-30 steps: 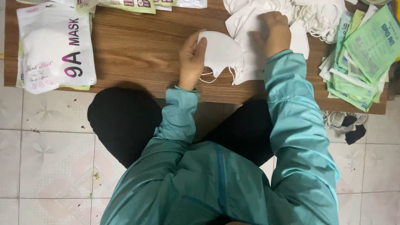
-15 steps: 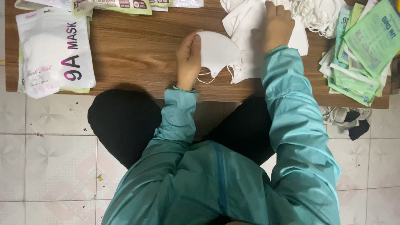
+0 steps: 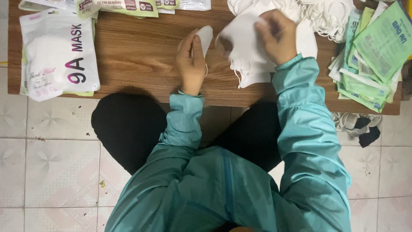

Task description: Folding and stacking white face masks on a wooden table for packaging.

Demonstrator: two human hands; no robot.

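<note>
Pinching a folded white mask [image 3: 205, 36], the left hand [image 3: 192, 64] grip is narrow; the right hand [image 3: 278, 38] grips another mask [image 3: 246, 47].

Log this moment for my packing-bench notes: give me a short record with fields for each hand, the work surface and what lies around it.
left hand: left hand pinches a folded white mask, held edge-on above the table
right hand: right hand lifts a white mask sheet off the pile
surface: wooden table
left of hands: white mask pouch, lying flat
right of hands: stack of green packets
far edge: loose white masks
floor: pale tiles
</note>
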